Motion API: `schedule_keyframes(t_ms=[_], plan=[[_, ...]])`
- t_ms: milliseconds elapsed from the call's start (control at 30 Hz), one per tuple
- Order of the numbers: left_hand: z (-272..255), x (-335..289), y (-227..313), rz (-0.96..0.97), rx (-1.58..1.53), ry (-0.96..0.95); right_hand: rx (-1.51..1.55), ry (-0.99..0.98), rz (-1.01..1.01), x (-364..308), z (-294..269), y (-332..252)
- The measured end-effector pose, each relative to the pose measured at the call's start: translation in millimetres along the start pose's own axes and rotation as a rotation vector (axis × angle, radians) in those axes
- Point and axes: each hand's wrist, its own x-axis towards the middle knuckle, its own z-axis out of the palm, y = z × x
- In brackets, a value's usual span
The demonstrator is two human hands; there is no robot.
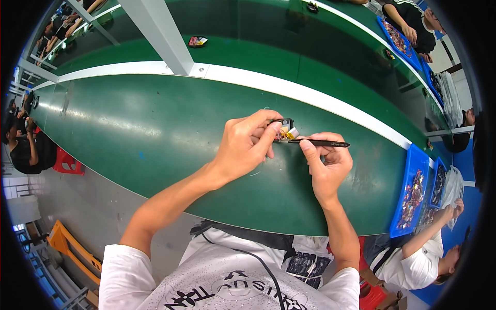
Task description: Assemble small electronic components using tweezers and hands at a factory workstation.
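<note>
Over the green bench (170, 119), my left hand (242, 144) grips a small black plastic housing (283, 123) between thumb and fingers. Thin wires and a yellow-and-silver part (291, 134) show inside its open side. Black tweezers (330, 143) lie nearly level in my right hand (331, 168), pinched between thumb and fingers. Their tip reaches the wires at the housing, close to my left thumb. Whether the tip grips a wire is too small to tell.
A white rail (310, 97) and post (160, 36) separate the bench from a green belt carrying a small black device (197, 42). At the right stands a blue tray (402, 201) of small parts, near a co-worker's arm (426, 238). Other people sit along the line.
</note>
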Motion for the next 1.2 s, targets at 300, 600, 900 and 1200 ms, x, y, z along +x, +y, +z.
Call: schedule_keyframes(t_ms=[300, 600, 900, 1200], plan=[[5, -5, -2, 0.012, 0.014, -0.002, -0.046, -0.004, 0.028, -1, -1, 3], [4, -5, -5, 0.047, 0.034, -0.005, 0.071, -0.012, 0.185, 2, -3, -3], [5, -5, -5, 0.065, 0.071, 0.011, 0.114, -0.032, 0.226, 4, -4, -5], [1, -4, 2, -0.128, -0.045, -0.071, 0.114, -0.063, 0.246, 5, -7, -6]])
